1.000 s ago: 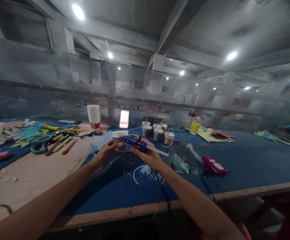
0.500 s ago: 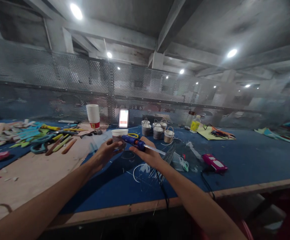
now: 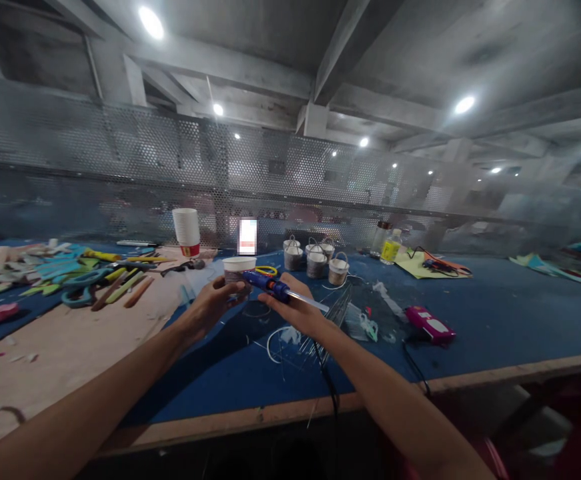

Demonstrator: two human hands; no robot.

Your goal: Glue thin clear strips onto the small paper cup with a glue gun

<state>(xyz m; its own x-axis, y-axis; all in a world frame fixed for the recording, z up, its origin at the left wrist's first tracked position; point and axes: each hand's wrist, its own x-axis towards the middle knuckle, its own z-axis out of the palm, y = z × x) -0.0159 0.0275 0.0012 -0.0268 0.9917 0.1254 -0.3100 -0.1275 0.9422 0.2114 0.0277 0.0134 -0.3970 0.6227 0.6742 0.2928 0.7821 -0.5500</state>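
Observation:
My left hand [image 3: 219, 298] is closed around the lower part of a paper cup [image 3: 240, 265] with a white rim and a darker band below. In my right hand [image 3: 293, 303] is a blue glue gun [image 3: 269, 285], a clear glue stick [image 3: 309, 301] jutting from its back end. The gun's nozzle points left at the cup's side; whether it touches the cup is hard to tell. Behind my right hand stand several small cups with looped handles [image 3: 316, 262]. Thin wires [image 3: 337, 310] lie under and beside my right wrist.
A stack of white paper cups [image 3: 186, 230] stands at the back left. Blue-handled scissors [image 3: 83, 288] and paper scraps spread across the left. On the right are a magenta device [image 3: 429, 325] with a black cord and a yellow bottle [image 3: 391, 247]. A mesh panel [image 3: 280, 167] closes the back.
Almost nothing differs. Both hands, the cup and the glue gun hold nearly the same position, with only a tiny shift of the view.

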